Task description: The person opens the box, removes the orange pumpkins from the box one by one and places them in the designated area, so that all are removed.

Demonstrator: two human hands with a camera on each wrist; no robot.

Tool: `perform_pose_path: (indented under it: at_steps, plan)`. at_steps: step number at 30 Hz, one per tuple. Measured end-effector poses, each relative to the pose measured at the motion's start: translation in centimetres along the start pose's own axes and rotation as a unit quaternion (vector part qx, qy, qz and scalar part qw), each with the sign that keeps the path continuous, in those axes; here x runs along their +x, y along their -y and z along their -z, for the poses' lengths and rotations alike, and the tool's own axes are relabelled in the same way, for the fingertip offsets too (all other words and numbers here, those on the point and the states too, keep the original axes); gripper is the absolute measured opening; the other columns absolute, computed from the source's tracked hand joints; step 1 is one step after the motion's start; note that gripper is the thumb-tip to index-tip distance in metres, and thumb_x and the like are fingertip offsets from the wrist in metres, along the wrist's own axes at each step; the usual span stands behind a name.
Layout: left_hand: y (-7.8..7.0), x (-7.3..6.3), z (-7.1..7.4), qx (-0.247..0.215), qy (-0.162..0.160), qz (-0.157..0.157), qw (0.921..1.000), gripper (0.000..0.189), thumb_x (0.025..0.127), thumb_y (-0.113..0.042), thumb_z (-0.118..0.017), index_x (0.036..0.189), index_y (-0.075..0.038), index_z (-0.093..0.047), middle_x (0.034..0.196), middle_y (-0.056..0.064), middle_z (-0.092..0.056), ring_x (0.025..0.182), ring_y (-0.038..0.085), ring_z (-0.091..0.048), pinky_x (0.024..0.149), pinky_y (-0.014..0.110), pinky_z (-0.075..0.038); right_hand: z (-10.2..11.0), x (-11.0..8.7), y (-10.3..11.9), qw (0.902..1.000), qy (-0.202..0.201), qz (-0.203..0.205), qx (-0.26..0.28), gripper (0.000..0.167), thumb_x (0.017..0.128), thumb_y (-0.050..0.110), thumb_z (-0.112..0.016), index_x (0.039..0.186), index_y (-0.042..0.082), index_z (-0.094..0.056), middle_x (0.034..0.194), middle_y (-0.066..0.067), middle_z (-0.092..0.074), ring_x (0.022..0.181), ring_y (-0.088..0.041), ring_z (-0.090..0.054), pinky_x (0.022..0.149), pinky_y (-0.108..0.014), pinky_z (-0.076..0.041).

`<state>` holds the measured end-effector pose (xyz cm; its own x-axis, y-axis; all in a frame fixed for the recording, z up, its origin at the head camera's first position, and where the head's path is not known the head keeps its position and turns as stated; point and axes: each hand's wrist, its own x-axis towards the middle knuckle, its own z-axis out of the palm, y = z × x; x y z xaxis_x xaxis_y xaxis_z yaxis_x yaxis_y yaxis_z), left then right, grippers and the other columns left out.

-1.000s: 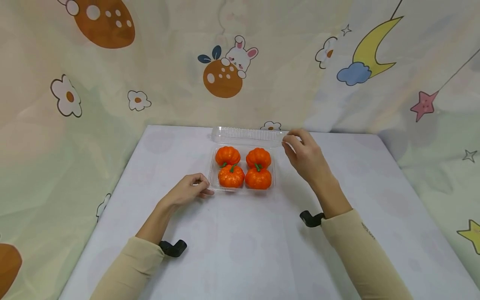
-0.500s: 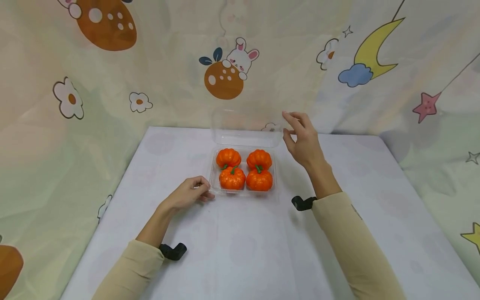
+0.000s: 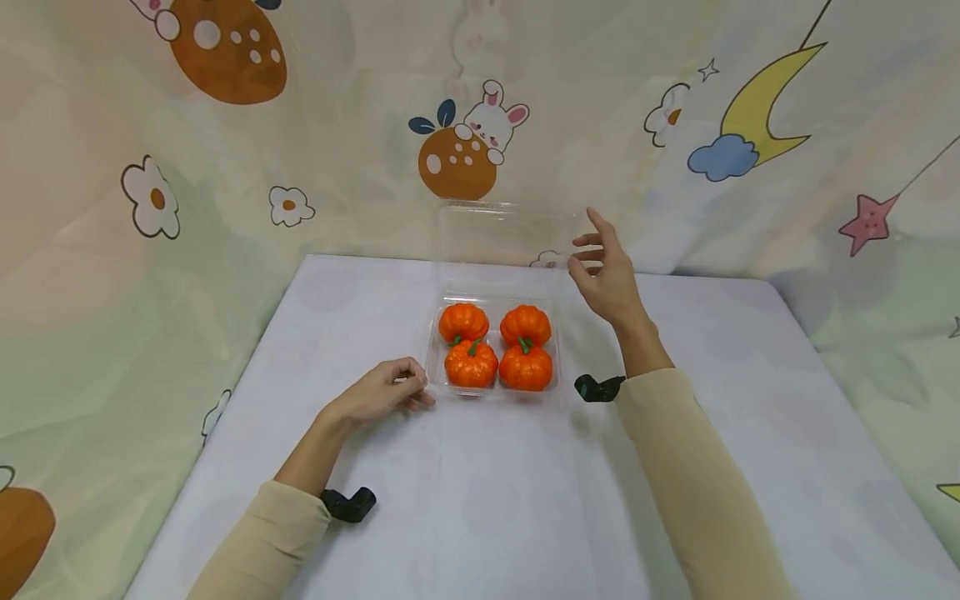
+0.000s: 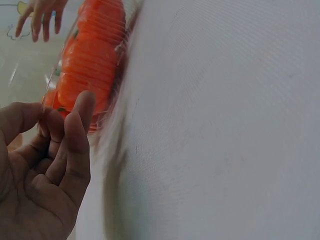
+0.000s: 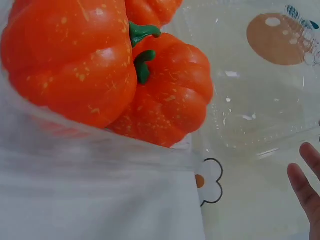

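Observation:
Several small orange pumpkins (image 3: 526, 368) with green stems sit in two rows inside a clear plastic clamshell box (image 3: 557, 387). Its transparent lid (image 3: 487, 208) stands raised along the far side. At the box's near left corner is my left hand (image 3: 384, 390); the left wrist view shows the thumb (image 4: 22, 117) and forefinger pinching the clear rim. My right hand (image 3: 609, 271) is up beside the lid's right edge, its fingers spread and holding nothing. In the right wrist view, two fingertips (image 5: 302, 182) show just off the lid's edge.
The box stands on a white-covered table (image 3: 480, 500), toward its far edge. Close behind hangs a printed cloth backdrop (image 3: 360, 125) with cartoon figures. Each wrist carries a small black mount (image 3: 348, 505) beside a beige sleeve (image 3: 258, 542).
The lid's upper edge has risen from low behind the box to a steeper stand. My right hand has moved up with it and spread its fingers, while the left stays at the corner.

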<state>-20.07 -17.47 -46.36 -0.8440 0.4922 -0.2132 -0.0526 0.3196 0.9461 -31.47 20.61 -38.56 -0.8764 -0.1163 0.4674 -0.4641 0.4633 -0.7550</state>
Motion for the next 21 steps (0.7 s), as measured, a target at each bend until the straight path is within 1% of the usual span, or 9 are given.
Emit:
perform_pose_path:
  at_steps: [2,4,7,9,11,15,18,21]
  plan:
    - [0.1,-0.1,0.1,0.001,0.007,-0.004,1.0000,0.021,0.108,-0.016,-0.052,0.106,0.004,-0.056,0.106,0.020,-0.075,0.098,0.028,-0.074,0.083,0.034,-0.056,-0.5,-0.1,-0.4,0.9994,0.013,-0.026,0.019,0.080,0.098,0.005,-0.064,0.163,0.027,-0.024,0.132,-0.018,-0.056,0.110,-0.034,-0.065,0.090,-0.037,-0.056]
    - [0.2,-0.2,0.3,0.003,0.016,-0.010,0.9998,0.022,0.109,-0.017,-0.052,0.106,0.005,-0.055,0.107,0.021,-0.074,0.100,0.029,-0.073,0.083,0.034,-0.056,-0.9,-0.4,-1.0,0.9982,0.022,-0.048,0.028,0.082,0.098,0.006,-0.065,0.164,0.025,-0.021,0.136,-0.019,-0.054,0.112,-0.036,-0.064,0.092,-0.042,-0.056]
    - [0.4,-0.2,0.3,0.005,0.023,-0.017,0.9996,0.025,0.109,-0.019,-0.051,0.107,0.006,-0.054,0.108,0.022,-0.074,0.101,0.031,-0.073,0.083,0.034,-0.057,-1.3,-1.0,-2.1,0.9965,0.037,-0.073,0.014,0.078,0.099,0.009,-0.064,0.164,0.017,-0.022,0.141,-0.022,-0.051,0.115,-0.039,-0.063,0.095,-0.051,-0.056]
    - [0.4,-0.2,0.3,0.007,0.025,-0.020,0.9995,0.025,0.109,-0.019,-0.051,0.107,0.006,-0.054,0.109,0.023,-0.074,0.102,0.033,-0.073,0.083,0.034,-0.057,-1.4,-1.5,-2.7,0.9952,0.051,-0.083,0.001,0.075,0.099,0.010,-0.064,0.163,0.014,-0.025,0.146,-0.022,-0.050,0.117,-0.040,-0.064,0.096,-0.054,-0.055]
    - [0.3,-0.2,0.2,0.008,0.023,-0.019,0.9995,0.024,0.109,-0.019,-0.051,0.107,0.005,-0.054,0.108,0.022,-0.074,0.102,0.034,-0.073,0.083,0.035,-0.057,-1.4,-2.0,-3.1,0.9942,0.065,-0.086,-0.010,0.072,0.099,0.011,-0.064,0.162,0.011,-0.028,0.149,-0.022,-0.048,0.118,-0.040,-0.064,0.096,-0.054,-0.054]
    - [0.2,-0.3,0.2,0.008,0.017,-0.016,0.9997,0.022,0.109,-0.017,-0.051,0.105,0.005,-0.055,0.108,0.022,-0.074,0.101,0.034,-0.073,0.083,0.035,-0.057,-1.5,-2.6,-3.4,0.9911,0.092,-0.095,-0.012,0.069,0.100,0.014,-0.065,0.160,0.013,-0.032,0.156,-0.018,-0.045,0.121,-0.038,-0.063,0.097,-0.053,-0.054]
    - [0.2,-0.4,0.2,0.011,0.015,-0.013,0.9998,0.022,0.109,-0.017,-0.051,0.105,0.004,-0.056,0.107,0.022,-0.074,0.099,0.033,-0.073,0.082,0.034,-0.056,-1.6,-3.1,-3.8,0.9873,0.114,-0.110,-0.014,0.068,0.100,0.016,-0.066,0.160,0.015,-0.032,0.159,-0.016,-0.041,0.123,-0.038,-0.062,0.097,-0.052,-0.054]
    - [0.2,-0.5,0.1,0.012,0.015,-0.011,0.9998,0.023,0.109,-0.018,-0.051,0.105,0.004,-0.056,0.106,0.023,-0.075,0.096,0.033,-0.073,0.081,0.034,-0.056,-1.7,-3.6,-4.1,0.9824,0.132,-0.130,-0.022,0.067,0.101,0.018,-0.066,0.159,0.014,-0.033,0.160,-0.018,-0.040,0.125,-0.039,-0.062,0.097,-0.052,-0.055]
